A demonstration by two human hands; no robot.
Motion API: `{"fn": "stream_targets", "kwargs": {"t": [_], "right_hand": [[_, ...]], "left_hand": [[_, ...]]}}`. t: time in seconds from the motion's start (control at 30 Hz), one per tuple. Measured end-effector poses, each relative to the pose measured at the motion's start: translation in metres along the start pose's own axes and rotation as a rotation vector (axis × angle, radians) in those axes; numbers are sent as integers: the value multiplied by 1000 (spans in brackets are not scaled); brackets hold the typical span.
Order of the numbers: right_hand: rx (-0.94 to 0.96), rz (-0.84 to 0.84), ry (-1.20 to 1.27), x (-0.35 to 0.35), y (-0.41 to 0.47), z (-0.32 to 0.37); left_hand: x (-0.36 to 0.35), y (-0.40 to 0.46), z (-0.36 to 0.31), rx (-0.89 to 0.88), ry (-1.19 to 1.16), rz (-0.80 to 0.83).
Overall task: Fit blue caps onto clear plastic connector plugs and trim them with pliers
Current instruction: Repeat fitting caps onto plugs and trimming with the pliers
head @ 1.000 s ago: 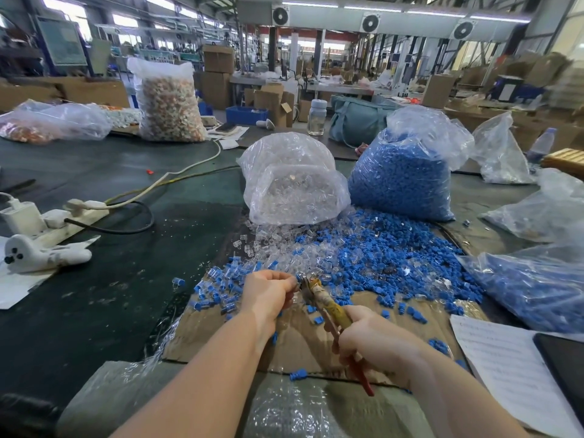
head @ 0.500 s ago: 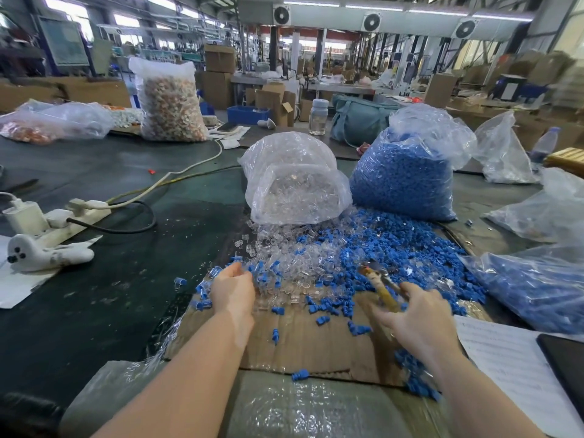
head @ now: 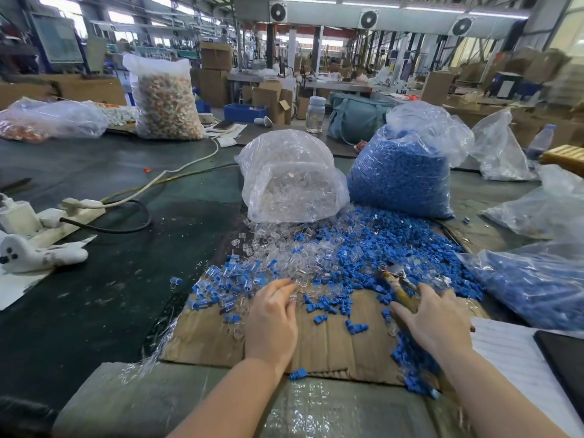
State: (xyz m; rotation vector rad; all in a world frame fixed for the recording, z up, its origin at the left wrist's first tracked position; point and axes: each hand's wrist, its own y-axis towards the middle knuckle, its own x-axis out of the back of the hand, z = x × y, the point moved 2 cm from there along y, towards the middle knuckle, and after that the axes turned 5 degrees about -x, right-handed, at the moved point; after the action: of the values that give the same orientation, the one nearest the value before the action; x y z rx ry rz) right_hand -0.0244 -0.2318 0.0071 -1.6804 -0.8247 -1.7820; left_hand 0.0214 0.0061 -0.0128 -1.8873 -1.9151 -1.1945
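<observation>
The clear plugs (head: pixel 294 257) lie heaped just beyond your left hand (head: pixel 271 320); its loosely curled fingertips touch the near edge, nothing visibly gripped. Blue caps (head: pixel 328 303) lie just right. Your right hand (head: pixel 433 320) grips the pliers (head: pixel 396 284), handles running fingerward.

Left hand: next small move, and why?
Probably pinch one clear plug from the pile of clear plugs. The left hand lies at that pile's near edge, fingers extended, apparently holding nothing, while the right hand grips the pliers over the blue caps.

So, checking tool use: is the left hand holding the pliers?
No, the pliers are in the right hand; the left hand reaches into loose plugs.
</observation>
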Motion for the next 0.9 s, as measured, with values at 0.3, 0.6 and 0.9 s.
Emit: {"fn": "stream_targets", "kwargs": {"t": [0.3,0.6,0.9], "right_hand": [[362,-234,174,4,-31,45],[479,-111,272,-24,-36,85],[438,-204,428,-21,-48,87]], "left_hand": [[-15,-3,5,-126,106,59],[-16,-4,7,-194,140,94],[-16,-5,8,-209,164,109]]}}
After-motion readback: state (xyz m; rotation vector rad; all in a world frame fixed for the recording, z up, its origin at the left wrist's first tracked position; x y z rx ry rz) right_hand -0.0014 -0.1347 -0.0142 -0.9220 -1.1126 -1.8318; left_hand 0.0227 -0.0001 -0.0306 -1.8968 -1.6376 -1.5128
